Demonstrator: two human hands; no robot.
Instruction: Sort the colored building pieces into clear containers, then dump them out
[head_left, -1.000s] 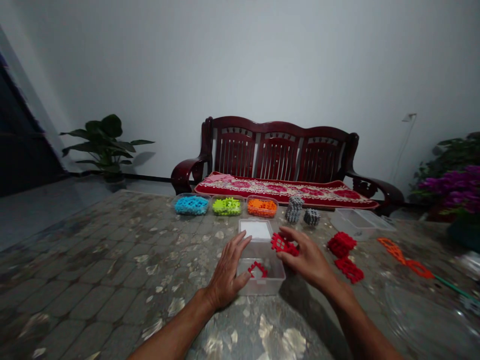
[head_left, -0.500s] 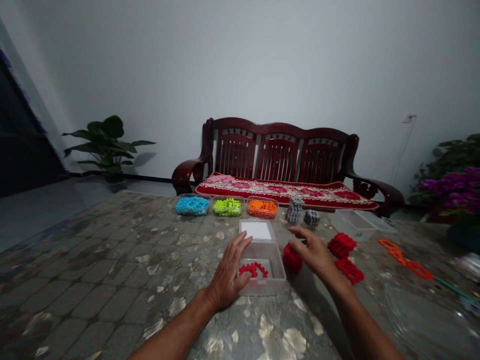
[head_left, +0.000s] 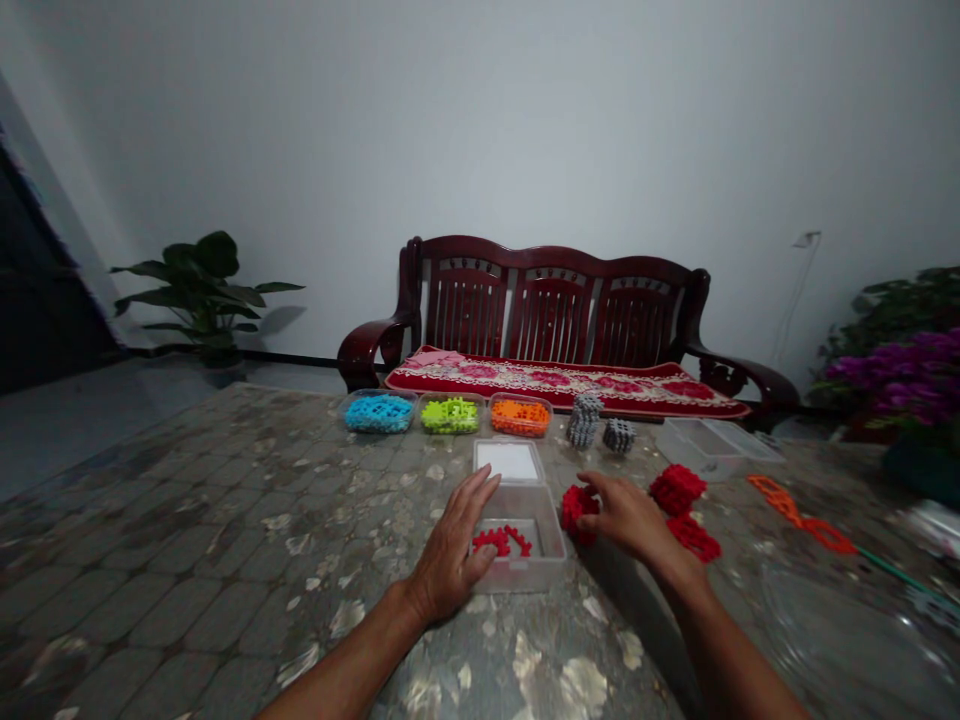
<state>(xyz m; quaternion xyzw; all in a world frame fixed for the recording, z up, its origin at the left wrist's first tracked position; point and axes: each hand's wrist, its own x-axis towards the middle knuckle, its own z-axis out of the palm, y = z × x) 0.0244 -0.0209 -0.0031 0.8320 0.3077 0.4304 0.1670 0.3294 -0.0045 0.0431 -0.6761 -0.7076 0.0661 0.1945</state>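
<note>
My left hand grips the left wall of a clear plastic box, its thumb over the near left corner and its fingers along the side. Inside the box lie a few red toothed plastic pieces. Just right of the box, my right hand has its thumb and fingers around a red interlocking-block cube, which rests on the table. Its far fingers are partly hidden. Two more red block assemblies, a cube and a flatter one, lie right of this hand.
Boxes of blue, green and orange pieces line the back. Grey block stacks stand beside them. To the right are a clear container, orange linked pieces and a clear lid.
My right hand has lowered slightly and closed in around the red cube. My left hand stays at the box. The whole view has shifted slightly.
</note>
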